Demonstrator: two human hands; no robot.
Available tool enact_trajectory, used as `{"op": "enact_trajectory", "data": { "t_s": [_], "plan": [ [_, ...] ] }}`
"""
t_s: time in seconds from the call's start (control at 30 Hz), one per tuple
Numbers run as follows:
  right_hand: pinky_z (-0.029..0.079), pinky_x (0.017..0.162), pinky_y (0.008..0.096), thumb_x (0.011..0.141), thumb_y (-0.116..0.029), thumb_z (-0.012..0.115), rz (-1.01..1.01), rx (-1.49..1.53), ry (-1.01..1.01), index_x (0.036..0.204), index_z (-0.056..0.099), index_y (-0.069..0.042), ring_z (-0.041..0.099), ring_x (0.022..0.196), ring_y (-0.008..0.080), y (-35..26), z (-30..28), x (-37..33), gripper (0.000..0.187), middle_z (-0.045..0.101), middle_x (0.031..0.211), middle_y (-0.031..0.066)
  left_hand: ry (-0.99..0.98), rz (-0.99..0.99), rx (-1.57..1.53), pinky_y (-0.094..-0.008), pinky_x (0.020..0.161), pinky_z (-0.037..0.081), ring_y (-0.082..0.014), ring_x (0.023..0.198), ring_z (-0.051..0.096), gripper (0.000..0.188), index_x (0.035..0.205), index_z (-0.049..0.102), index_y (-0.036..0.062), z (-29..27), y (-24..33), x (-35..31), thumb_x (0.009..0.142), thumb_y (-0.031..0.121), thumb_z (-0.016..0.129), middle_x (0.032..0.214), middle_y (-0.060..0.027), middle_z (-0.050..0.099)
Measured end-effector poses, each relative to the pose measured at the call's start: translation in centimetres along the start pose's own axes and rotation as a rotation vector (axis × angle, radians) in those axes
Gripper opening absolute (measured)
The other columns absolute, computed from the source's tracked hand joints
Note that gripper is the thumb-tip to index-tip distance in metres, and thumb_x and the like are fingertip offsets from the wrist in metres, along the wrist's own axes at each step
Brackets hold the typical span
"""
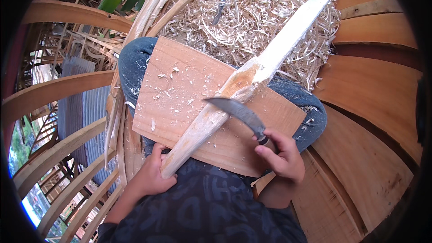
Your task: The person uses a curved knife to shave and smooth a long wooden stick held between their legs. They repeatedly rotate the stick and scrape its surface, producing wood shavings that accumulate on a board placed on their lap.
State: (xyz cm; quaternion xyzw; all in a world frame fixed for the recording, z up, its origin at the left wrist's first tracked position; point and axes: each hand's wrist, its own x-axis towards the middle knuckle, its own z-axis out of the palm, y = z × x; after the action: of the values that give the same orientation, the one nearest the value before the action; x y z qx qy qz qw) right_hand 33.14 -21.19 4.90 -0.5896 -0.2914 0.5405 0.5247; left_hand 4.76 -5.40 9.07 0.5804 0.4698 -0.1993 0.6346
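A long pale peeled branch (288, 40) lies slanted across a wooden board (180, 81) on my lap, its far end reaching up to the right. Around its near end, at the board's lower left edge, my left hand (158, 171) is closed. My right hand (282, 154) grips the handle of a curved knife (238, 110), right of the branch. The blade crosses over the branch just below a brownish knot (243, 81), its tip pointing left; whether it touches the wood I cannot tell. Small shavings are scattered on the board.
A thick heap of curled wood shavings (270, 9) covers the ground ahead, with a second dark blade-like tool (223, 4) on it. Long wood strips (146, 9) stand at the left beside slatted rails (67, 94). Wooden planks (369, 81) line the right side.
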Motion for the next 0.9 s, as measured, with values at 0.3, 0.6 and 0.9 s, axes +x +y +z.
{"op": "enact_trajectory", "data": {
  "t_s": [0.3, 0.6, 0.9],
  "plan": [
    [0.035, 0.047, 0.0194, 0.087, -0.006, 0.060, 0.088, 0.143, 0.063, 0.105, 0.056, -0.001, 0.043, 0.051, 0.0031, -1.1, 0.3, -0.5, 0.019, 0.053, 0.068, -0.0009, 0.132, 0.053, 0.158, -0.0308, 0.080, 0.043, -0.0187, 0.087, 0.056, 0.061, 0.120, 0.032, 0.0001, 0.9, 0.3, 0.0, 0.066, 0.001, 0.061, 0.095, -0.0141, 0.057],
    [0.042, 0.064, 0.0208, 0.080, -0.006, 0.070, 0.196, 0.089, 0.166, 0.101, 0.058, 0.000, 0.051, 0.072, 0.0043, -0.7, 1.0, 0.2, 0.024, 0.058, 0.077, -0.0012, 0.289, 0.062, 0.429, -0.0395, 0.070, 0.048, -0.0369, 0.080, 0.064, 0.043, 0.100, 0.048, 0.0020, 1.3, 1.9, -1.2, 0.069, 0.017, 0.073, 0.082, -0.0206, 0.062],
    [0.047, 0.057, 0.0293, 0.080, -0.004, 0.066, -0.004, -0.444, 0.290, 0.092, 0.060, 0.001, 0.062, 0.063, 0.0200, -1.3, 3.9, 1.0, 0.014, 0.064, 0.075, 0.0126, 0.369, 0.160, 0.527, -0.0442, 0.065, 0.049, -0.0411, 0.073, 0.063, 0.052, 0.106, 0.048, 0.0003, 0.3, 2.5, -1.5, 0.082, 0.041, 0.068, 0.077, -0.0220, 0.063]
  ]
}}
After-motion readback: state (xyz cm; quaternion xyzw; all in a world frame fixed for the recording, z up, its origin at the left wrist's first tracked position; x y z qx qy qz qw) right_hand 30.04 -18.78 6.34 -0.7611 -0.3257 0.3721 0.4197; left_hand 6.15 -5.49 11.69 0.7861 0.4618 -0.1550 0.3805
